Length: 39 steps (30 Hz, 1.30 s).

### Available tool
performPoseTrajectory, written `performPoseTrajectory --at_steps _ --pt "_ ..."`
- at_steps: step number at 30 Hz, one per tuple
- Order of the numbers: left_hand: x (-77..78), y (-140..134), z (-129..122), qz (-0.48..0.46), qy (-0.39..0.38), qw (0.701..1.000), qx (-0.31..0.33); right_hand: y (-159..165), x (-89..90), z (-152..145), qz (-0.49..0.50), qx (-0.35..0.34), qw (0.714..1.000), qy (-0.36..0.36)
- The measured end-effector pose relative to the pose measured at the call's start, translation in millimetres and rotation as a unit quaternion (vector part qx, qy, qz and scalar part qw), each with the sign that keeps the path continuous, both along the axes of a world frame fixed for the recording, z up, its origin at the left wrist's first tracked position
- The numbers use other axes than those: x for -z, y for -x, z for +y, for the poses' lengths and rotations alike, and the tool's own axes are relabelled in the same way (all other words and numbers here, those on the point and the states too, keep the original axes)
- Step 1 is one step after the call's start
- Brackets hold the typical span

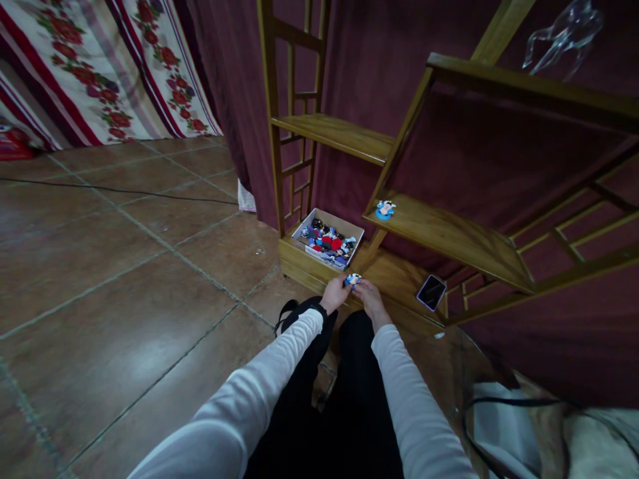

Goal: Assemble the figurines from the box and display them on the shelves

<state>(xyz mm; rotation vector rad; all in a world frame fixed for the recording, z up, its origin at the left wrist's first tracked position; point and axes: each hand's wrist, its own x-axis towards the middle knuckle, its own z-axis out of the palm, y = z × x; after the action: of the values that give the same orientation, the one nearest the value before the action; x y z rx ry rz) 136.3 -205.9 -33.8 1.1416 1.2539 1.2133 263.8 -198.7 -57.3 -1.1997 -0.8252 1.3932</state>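
Between my two hands is a small blue-and-white figurine (353,279), held low in front of the wooden shelf unit. My left hand (335,293) is closed on its left side, and my right hand (369,297) has its fingers on the right side. Just beyond them, a shallow cardboard box (305,245) full of small red, blue, black and white figures rests on the unit's low base. A similar figurine on a blue round base (385,210) stands upright at the left end of the middle shelf (449,236).
A phone (431,293) lies on the base board at the right. Clear glass-like legs (564,40) show on the upper shelf. A black cable (124,191) crosses the tiled floor, and a white bag-like object (504,426) lies at lower right.
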Motion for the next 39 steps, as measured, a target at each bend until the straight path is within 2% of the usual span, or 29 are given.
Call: performPoseTrajectory --at_steps 5,8,12,15,19,25,27,34,39 --pt "-2.1 0 -12 0.091 -0.05 0.994 0.022 -2 -1.2 -2 0.006 0.01 1.0 -0.01" --pt "-5.0 1 -19 0.168 -0.09 0.981 0.047 -3 -3.6 -4 0.0 0.012 1.0 -0.017" --pt "-10.7 2 -23 0.318 -0.164 0.93 0.087 -4 -5.6 -5 0.001 0.012 1.0 -0.024" --pt "-14.2 5 -23 0.389 -0.21 0.89 0.107 -2 -7.2 -4 0.001 0.01 1.0 -0.022" --pt "-17.2 8 -20 0.416 -0.238 0.869 0.122 1 -10.9 -3 0.013 0.002 1.0 -0.024" --pt "-20.4 10 -16 0.393 -0.231 0.88 0.129 2 -13.0 -3 0.003 -0.009 1.0 -0.022" --pt "-21.0 10 -15 0.399 -0.235 0.876 0.134 3 -11.1 -2 -0.006 -0.006 0.999 -0.031" --pt "-22.0 9 -14 0.534 -0.264 0.791 0.139 2 -2.4 2 -0.099 0.008 0.992 -0.083" --pt "-22.3 8 -14 0.607 -0.283 0.731 0.133 1 1.1 5 -0.14 0.01 0.986 -0.086"
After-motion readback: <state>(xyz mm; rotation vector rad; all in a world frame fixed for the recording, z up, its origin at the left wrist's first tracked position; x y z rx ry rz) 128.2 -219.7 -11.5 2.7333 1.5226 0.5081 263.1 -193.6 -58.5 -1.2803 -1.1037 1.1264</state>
